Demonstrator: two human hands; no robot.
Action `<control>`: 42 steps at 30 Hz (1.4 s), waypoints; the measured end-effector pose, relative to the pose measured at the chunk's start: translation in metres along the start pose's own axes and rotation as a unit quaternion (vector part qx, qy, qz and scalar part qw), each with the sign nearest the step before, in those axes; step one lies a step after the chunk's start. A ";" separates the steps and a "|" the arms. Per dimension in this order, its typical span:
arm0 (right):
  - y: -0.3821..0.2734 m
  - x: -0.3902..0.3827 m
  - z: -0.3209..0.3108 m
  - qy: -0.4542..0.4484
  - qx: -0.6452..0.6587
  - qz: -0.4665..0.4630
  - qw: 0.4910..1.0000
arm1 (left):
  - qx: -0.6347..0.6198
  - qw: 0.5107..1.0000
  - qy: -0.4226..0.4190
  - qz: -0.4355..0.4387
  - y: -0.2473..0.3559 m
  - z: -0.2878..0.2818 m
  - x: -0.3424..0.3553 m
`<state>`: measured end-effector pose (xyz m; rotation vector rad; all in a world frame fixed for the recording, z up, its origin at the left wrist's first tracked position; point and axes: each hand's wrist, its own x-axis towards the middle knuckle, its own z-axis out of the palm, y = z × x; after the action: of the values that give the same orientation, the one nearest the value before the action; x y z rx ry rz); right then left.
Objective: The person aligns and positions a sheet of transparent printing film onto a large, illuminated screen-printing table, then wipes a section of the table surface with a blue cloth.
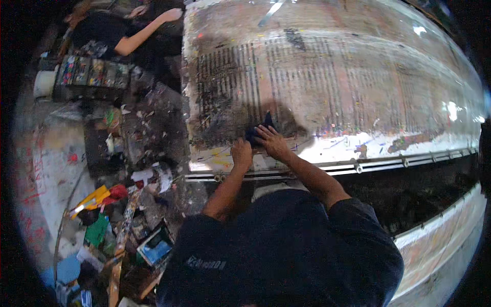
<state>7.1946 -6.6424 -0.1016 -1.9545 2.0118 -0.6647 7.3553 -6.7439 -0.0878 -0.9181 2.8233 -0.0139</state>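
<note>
Both hands are over the near edge of a long stained table [317, 97] with rows of dark stripes. A small piece of dark blue cloth [251, 134] lies bunched on the tabletop, one pointed end sticking up away from me. My left hand [242, 152] is closed at the cloth's left side, its fingers curled and partly hidden. Flat on the cloth's right part rests my right hand [273, 143], with fingers stretched out and slightly apart. The shadow of my head falls across this spot.
A metal rail [358, 168] with round fittings runs along the table's near edge. At far left a person's arm [148, 33] reaches toward the table, near a rack of small coloured containers [94, 71]. Clutter, including a yellow object [92, 199] and a blue tray [156, 248], covers the floor.
</note>
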 end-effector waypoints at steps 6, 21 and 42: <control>0.044 0.083 -0.014 0.009 0.002 -0.053 0.999 | -0.186 0.974 -0.072 -0.108 -0.020 0.020 -0.004; 0.053 0.124 -0.043 -0.141 0.083 0.153 0.975 | -0.268 0.956 -0.072 -0.091 -0.029 0.061 0.001; 0.088 -0.157 -0.199 0.252 0.577 0.506 0.590 | -0.297 0.946 -0.102 0.081 0.156 -0.072 0.039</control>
<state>7.0310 -6.4592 0.0072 0.2161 1.6377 -1.6113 7.2214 -6.6435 -0.0324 -0.7171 2.7219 0.9389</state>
